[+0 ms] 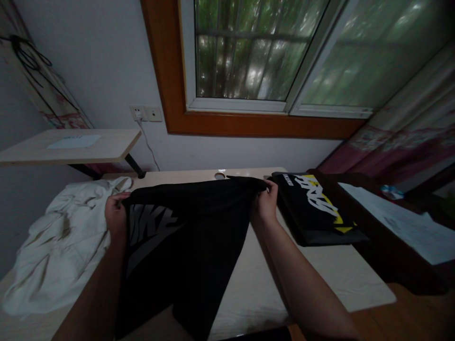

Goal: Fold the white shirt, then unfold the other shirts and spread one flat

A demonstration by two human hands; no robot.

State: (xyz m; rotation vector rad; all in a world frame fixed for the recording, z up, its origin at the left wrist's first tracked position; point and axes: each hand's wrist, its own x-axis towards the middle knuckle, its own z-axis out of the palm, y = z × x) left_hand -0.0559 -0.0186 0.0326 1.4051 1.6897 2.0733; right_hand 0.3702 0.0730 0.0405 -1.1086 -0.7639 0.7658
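Note:
Both hands hold up a black T-shirt [188,241] with large grey lettering on its left part. My left hand [115,213] grips its upper left edge, and my right hand [266,201] pinches its upper right edge. The shirt hangs stretched between them over a pale table [330,279], its lower part draping toward me. My forearms reach in from the bottom of the view.
A crumpled white garment [60,246] lies on the table's left. A folded black garment with white and yellow print [314,208] lies at right. A dark wooden piece with white paper [401,222] stands far right. A small side table [71,144] and wall sockets [145,113] are behind.

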